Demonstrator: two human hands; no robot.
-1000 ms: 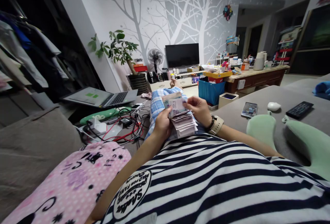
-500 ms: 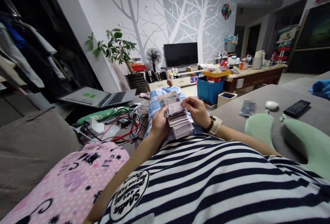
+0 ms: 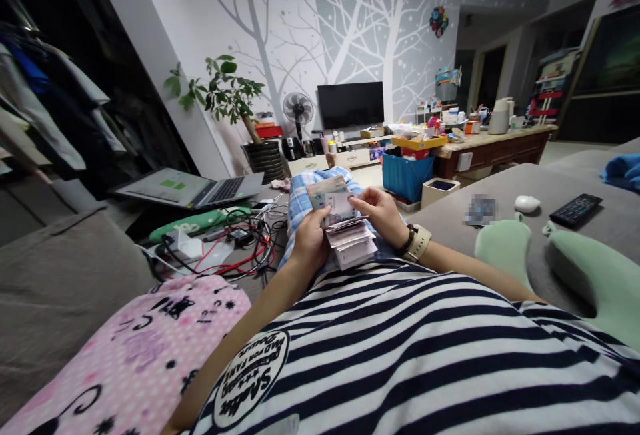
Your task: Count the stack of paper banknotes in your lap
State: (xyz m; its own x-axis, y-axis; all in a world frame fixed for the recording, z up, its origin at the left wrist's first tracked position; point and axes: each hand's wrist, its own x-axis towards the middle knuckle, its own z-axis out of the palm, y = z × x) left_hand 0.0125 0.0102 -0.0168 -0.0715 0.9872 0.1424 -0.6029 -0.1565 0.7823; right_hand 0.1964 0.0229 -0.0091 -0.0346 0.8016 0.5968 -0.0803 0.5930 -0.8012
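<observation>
Over my lap, my left hand (image 3: 313, 235) is closed around the left side of a bundle of banknotes (image 3: 351, 241), its thumb lying on top. The lower notes fan toward my striped shirt in a stepped stack. Beyond the thumb, the far ends of several notes stick up, some bluish green and some brownish. My right hand (image 3: 381, 213) pinches the right edge of a pale purple banknote (image 3: 339, 205) between thumb and fingers. A watch with a light strap (image 3: 419, 243) and a dark bracelet circle my right wrist. My legs in blue checked cloth (image 3: 300, 191) stretch out under the notes.
Left of me lie an open laptop (image 3: 225, 191), tangled cables (image 3: 255, 241) and a pink patterned cushion (image 3: 145, 341). On the sofa at right are a remote control (image 3: 576, 211), a white mouse-shaped object (image 3: 527, 204) and green cushions (image 3: 505, 248). A blue box (image 3: 407, 178) stands ahead.
The upper notes have been turned over: fewer stand in the lower fan's top rows, and a different note face shows between my hands. Both hands have barely shifted.
</observation>
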